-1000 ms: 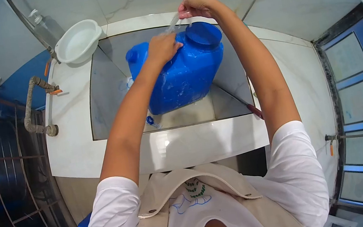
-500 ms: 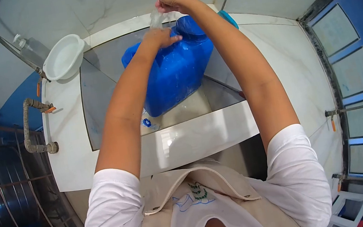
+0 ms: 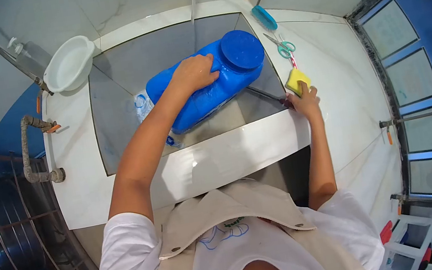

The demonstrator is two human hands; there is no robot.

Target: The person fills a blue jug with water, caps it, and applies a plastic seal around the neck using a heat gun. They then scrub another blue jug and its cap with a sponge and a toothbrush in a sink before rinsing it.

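Note:
A big blue plastic jerrycan [image 3: 194, 102] with a round blue screw cap [image 3: 242, 50] lies tilted in the sink. My left hand [image 3: 194, 75] is wrapped over its top at the handle. On the counter by the sink's right edge, my right hand [image 3: 306, 102] has its fingers on a yellow sponge [image 3: 296, 79]; the thumb is beside a dark-handled tool [image 3: 266, 95] that reaches into the sink. A crumpled clear plastic item [image 3: 142, 107] lies left of the jerrycan, partly hidden by my forearm.
A blue brush [image 3: 264, 17] and teal-handled scissors [image 3: 285, 49] lie on the right counter. At the back left are a white basin [image 3: 69, 65] and a pump bottle [image 3: 28, 54]. A pipe with a valve [image 3: 37, 149] stands on the left, and a thin water stream falls behind the jerrycan.
My right hand has moved from the back wall down to the sponge. The clear plastic item between my hands now lies in the sink. My left hand has shifted onto the jerrycan's handle.

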